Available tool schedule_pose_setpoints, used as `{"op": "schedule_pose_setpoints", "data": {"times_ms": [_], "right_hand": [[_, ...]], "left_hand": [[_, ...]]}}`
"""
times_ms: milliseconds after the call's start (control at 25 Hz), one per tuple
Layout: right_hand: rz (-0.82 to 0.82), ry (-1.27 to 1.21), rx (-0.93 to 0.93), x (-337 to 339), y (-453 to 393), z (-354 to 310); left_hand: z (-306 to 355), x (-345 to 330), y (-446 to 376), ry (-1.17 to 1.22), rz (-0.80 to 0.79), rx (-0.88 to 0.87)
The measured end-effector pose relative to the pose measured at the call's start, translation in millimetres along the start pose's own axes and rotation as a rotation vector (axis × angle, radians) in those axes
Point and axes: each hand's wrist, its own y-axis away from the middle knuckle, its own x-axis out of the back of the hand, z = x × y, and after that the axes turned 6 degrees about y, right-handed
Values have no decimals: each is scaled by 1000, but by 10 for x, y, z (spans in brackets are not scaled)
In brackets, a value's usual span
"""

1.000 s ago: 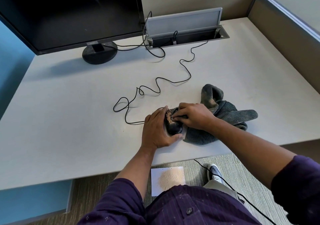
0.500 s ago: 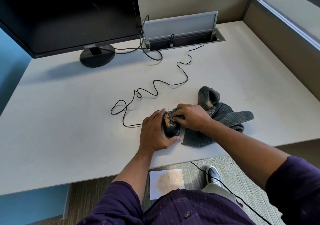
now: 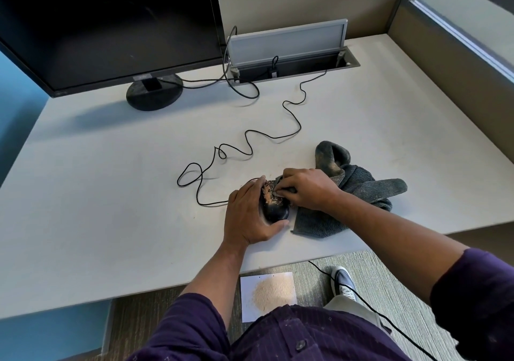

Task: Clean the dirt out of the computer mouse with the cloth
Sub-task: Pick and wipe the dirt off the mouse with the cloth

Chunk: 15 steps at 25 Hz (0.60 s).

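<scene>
We have the mouse [image 3: 274,206] on the desk [image 3: 111,193] close to its near edge, about midway along it, and our left hand [image 3: 250,216] curls around its left side with the thumb hooked under the rear end, gripping it; we judge this keeps it from sliding while we rub. Sandy dirt [image 3: 269,192] sits over its front half, while the rear looks dark and bare. Our right hand [image 3: 304,189] pinches a fold of the cloth [image 3: 358,191] and presses it against the mouse's right front, where the dirt is. The rest of the cloth trails off toward the right edge, slack on the desk, likely leaving fresh folds to hand. The cord [image 3: 250,140] loops away toward the far edge, loose enough not to tug. We judge most of the dirt is yet to come off.
</scene>
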Motion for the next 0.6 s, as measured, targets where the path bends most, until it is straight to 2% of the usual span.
{"op": "schedule_pose_setpoints", "data": {"times_ms": [200,320,480,600], "right_hand": [[-4,-12,78,-28,4,-59],[28,5,10,-27,8,-59],[-3,-5,92,-23,39,-26],[31,43,-7,-9,16,-2]], "left_hand": [[6,3,4,1,0,2],[11,6,0,-4,-10,4],[5,5,-2,-7,-6,1],[2,-3,3,-1,-2,-3]]}}
